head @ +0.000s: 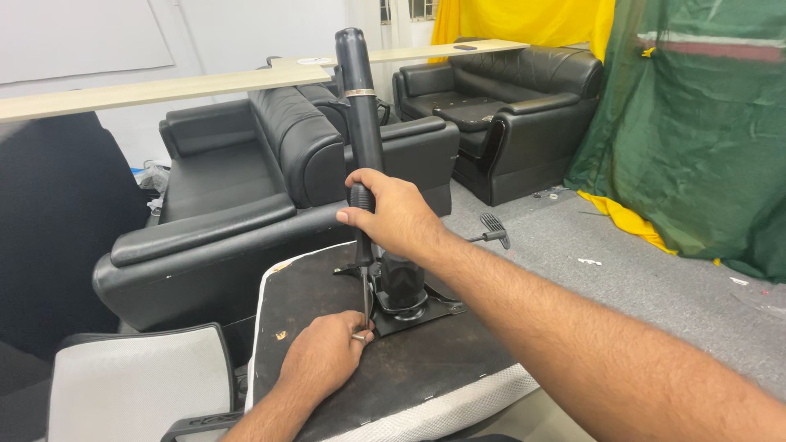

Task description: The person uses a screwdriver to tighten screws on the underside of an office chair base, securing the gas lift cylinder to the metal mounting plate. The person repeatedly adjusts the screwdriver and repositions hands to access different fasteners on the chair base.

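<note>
Both fists closed — right hand (393, 214) on screwdriver (361, 214), left hand (323, 356) steadying tip.

The right arm comes in from the lower right, bare and stretched nearly straight, forearm angled up and to the left. The right hand (391, 214) is closed in a fist-like grip, thumb pointing left, knuckles toward the viewer. The left arm rises from the bottom edge, bent, only the forearm showing. The left hand (323, 354) sits lower, back upward, fingers curled and pinched together at the tips, just below the right hand.
</note>
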